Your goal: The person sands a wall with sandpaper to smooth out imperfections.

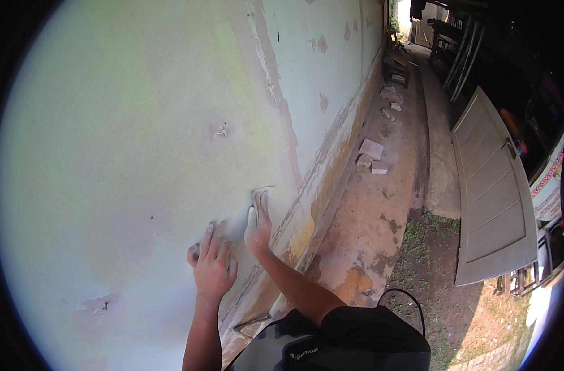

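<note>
Patched, pale green wall [170, 167] fills the left and middle of the view, with grey filler spots and chipped paint. Against it, my right hand [259, 230] presses a thin, pale sheet of sandpaper [265, 190], whose corner sticks out past the fingertips. Most of the sheet is hidden under the fingers, which are white with dust. To the left and a little lower, my left hand [214, 266] rests on the wall with its fingers apart and dusty, holding nothing.
Along the wall's foot runs a stained concrete walkway [350, 235] with broken masonry blocks [371, 149] on it. A pale panelled door [495, 191] leans at the right, beside grass and soil [424, 260]. Further off stands a dark stool [396, 73].
</note>
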